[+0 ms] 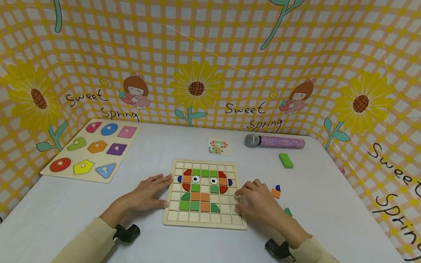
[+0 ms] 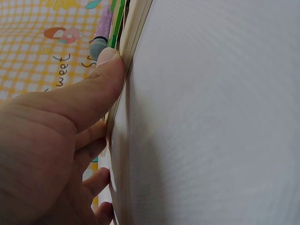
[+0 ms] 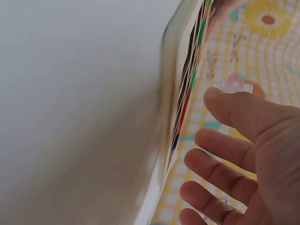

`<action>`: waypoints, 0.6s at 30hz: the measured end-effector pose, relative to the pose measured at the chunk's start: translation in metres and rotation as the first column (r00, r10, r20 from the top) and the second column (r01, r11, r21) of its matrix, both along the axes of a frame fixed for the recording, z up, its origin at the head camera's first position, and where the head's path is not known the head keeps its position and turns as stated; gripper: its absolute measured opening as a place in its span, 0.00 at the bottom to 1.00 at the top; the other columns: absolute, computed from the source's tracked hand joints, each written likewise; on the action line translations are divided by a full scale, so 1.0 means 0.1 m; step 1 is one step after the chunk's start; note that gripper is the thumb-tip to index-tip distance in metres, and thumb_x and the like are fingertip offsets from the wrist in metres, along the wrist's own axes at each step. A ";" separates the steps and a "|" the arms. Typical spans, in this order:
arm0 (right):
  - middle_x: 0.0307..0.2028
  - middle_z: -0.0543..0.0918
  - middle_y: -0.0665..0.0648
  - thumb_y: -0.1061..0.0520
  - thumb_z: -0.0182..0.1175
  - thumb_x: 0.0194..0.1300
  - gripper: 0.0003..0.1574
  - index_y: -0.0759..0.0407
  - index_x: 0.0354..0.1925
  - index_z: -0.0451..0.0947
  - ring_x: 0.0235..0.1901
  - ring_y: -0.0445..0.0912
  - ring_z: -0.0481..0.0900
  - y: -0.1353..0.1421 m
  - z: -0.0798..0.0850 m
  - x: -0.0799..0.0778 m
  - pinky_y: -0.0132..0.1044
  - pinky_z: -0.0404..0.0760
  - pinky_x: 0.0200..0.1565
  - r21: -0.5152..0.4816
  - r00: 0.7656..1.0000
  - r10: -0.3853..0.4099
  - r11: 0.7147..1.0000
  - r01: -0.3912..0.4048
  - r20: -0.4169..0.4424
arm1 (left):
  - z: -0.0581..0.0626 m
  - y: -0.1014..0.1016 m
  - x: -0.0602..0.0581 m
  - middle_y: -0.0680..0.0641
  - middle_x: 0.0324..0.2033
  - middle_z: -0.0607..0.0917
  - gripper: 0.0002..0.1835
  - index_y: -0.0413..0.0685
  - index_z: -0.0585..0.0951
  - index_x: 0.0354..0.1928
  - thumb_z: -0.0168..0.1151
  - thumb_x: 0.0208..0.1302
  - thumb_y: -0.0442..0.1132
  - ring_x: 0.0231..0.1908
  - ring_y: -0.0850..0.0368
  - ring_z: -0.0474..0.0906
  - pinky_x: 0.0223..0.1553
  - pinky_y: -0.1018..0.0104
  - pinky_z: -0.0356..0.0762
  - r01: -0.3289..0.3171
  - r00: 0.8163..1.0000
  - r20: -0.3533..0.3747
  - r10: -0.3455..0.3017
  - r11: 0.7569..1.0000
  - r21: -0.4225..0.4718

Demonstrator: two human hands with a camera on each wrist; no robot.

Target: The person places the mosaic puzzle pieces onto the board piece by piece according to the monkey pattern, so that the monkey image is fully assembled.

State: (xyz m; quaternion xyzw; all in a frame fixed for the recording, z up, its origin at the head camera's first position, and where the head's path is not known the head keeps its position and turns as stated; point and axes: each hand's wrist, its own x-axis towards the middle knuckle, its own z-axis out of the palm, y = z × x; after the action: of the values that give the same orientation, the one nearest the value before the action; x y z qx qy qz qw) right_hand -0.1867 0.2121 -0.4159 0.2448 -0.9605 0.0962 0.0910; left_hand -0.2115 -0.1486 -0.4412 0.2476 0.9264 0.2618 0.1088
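A wooden grid board (image 1: pixel 222 219) lies flat on the table, with colored tiles forming a figure with two round eyes (image 1: pixel 195 179). Green, orange and red pieces fill several squares, and blue half-rounds sit at both sides. My left hand (image 1: pixel 148 192) rests at the board's left edge; in the left wrist view its thumb (image 2: pixel 105 77) touches the rim. Over the board's right edge is my right hand (image 1: pixel 258 201). The right wrist view shows its fingers (image 3: pixel 220 171) spread and loosely bent, holding nothing, apart from the board's side (image 3: pixel 171 70).
Beside the right hand lie an orange tile (image 1: pixel 276 193), a blue piece (image 1: pixel 278 188) and a green piece (image 1: pixel 288 212). Farther back are a green block (image 1: pixel 286 161), a glittery microphone (image 1: pixel 282 142) and a pattern card (image 1: pixel 211 140). A knobbed shape puzzle (image 1: pixel 94 161) lies at left.
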 end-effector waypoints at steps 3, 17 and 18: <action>0.40 0.82 0.51 0.48 0.70 0.51 0.20 0.54 0.42 0.84 0.40 0.46 0.70 0.17 -0.01 -0.03 0.39 0.69 0.41 0.021 0.999 -0.038 0.999 0.039 -0.019 | 0.00 0.00 0.00 0.46 0.73 0.57 0.42 0.46 0.58 0.71 0.63 0.59 0.52 0.73 0.39 0.45 0.66 0.33 0.45 0.000 1.000 -0.001 0.000 1.000 -0.001; 0.35 0.80 0.54 0.48 0.71 0.49 0.19 0.56 0.39 0.84 0.36 0.49 0.69 0.75 -0.07 -0.11 0.37 0.63 0.33 0.045 0.989 -0.144 0.988 0.145 -0.024 | -0.02 0.01 0.00 0.47 0.73 0.56 0.42 0.49 0.58 0.72 0.63 0.59 0.53 0.73 0.40 0.44 0.66 0.31 0.44 -0.014 1.000 0.007 0.014 1.000 -0.001; 0.35 0.80 0.53 0.48 0.71 0.49 0.19 0.56 0.39 0.84 0.36 0.49 0.69 0.77 -0.08 -0.11 0.37 0.63 0.33 0.048 0.989 -0.150 0.987 0.150 -0.019 | -0.02 0.01 0.00 0.47 0.73 0.56 0.42 0.48 0.58 0.72 0.63 0.59 0.53 0.73 0.40 0.44 0.66 0.31 0.44 -0.014 1.000 0.006 0.014 1.000 0.000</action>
State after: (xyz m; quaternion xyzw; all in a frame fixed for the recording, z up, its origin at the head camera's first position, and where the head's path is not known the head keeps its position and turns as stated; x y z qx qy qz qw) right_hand -0.1981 0.2892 -0.4237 0.1747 -0.9775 0.0636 0.0992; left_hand -0.2118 -0.1480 -0.4435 0.2405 0.9278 0.2633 0.1096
